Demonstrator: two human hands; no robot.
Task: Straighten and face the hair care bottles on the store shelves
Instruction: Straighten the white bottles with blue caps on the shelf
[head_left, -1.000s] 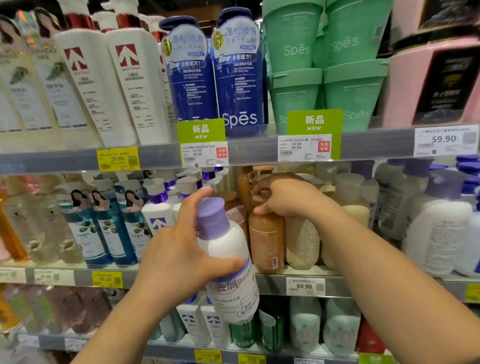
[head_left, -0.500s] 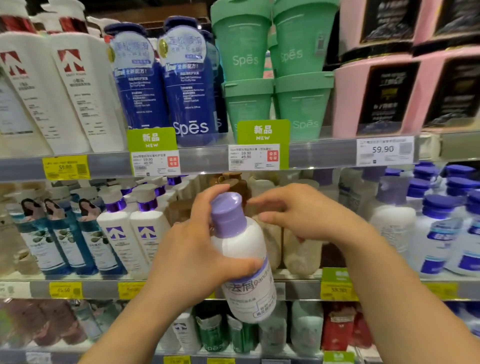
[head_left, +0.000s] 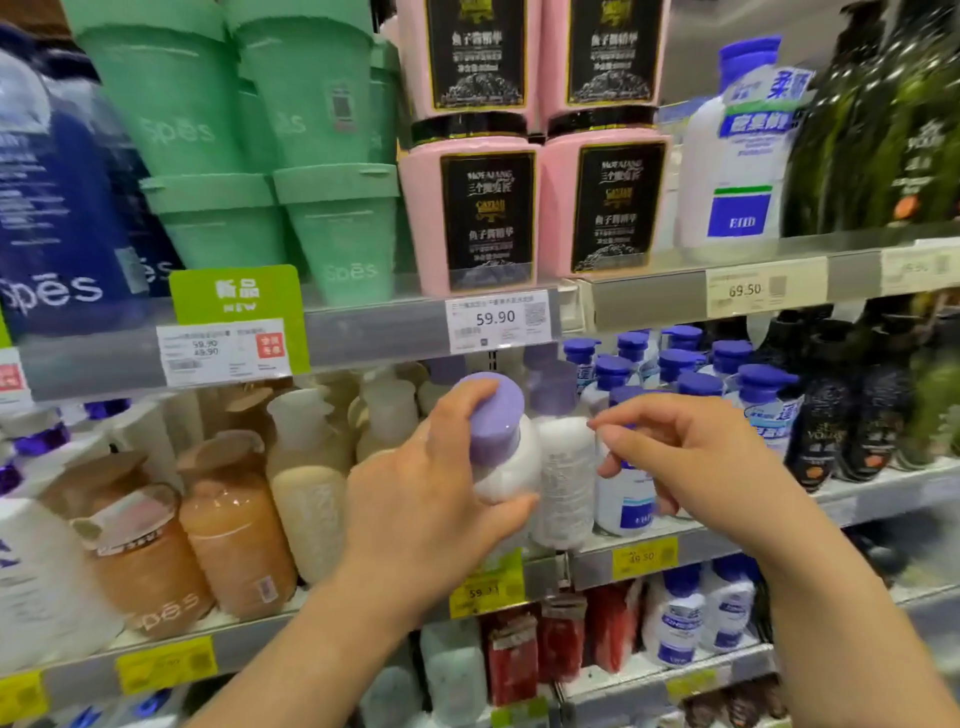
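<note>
My left hand (head_left: 426, 499) grips a white bottle with a lilac cap (head_left: 498, 436), held upright at the front of the middle shelf (head_left: 727, 551). Just right of it stands a second white bottle with a lilac cap (head_left: 563, 467) on that shelf. My right hand (head_left: 685, 457) hovers to the right of both, fingers loosely bent, holding nothing, in front of white bottles with blue caps (head_left: 623, 499).
Amber and cream Spes bottles (head_left: 228, 525) fill the middle shelf's left side. Dark bottles (head_left: 852, 415) stand at its right. Green tubs (head_left: 218, 156), pink jars (head_left: 478, 218) and a tall white bottle (head_left: 737, 156) sit on the shelf above. Red packs (head_left: 561, 639) are below.
The view has swung right along the shelves. My left hand carried the lilac-capped bottle right and up to the shelf beside a matching one. My right hand left the amber bottles and came along.
</note>
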